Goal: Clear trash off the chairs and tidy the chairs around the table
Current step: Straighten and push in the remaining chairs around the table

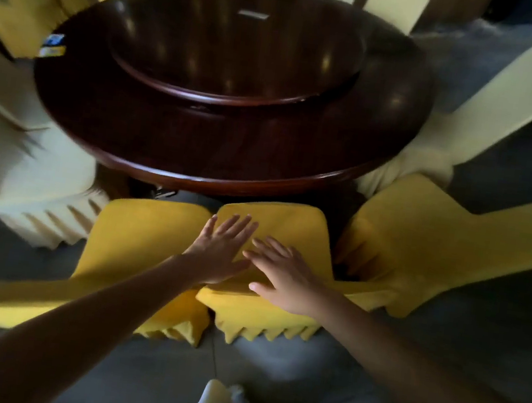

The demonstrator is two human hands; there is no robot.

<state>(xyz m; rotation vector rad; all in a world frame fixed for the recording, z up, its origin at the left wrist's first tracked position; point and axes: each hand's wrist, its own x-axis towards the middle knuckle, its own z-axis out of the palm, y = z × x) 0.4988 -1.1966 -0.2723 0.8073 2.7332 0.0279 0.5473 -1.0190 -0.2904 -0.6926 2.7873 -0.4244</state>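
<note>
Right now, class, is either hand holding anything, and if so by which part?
Nothing is held: left hand and right hand lie flat, fingers straight, on the yellow chair cover.

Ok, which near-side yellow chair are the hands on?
The middle yellow chair of the three: the left hand and right hand both lie flat on it. The left yellow chair and right yellow chair have no hand on them.

A: Status of readable text, labels or numbers?
B: None legible. The blue-and-yellow item (52, 45) at the table (197, 145) edge, left of frame, is too blurred to read. The pale tag (253, 14) on the turntable (235, 62), upper centre, is likewise unreadable.
</note>
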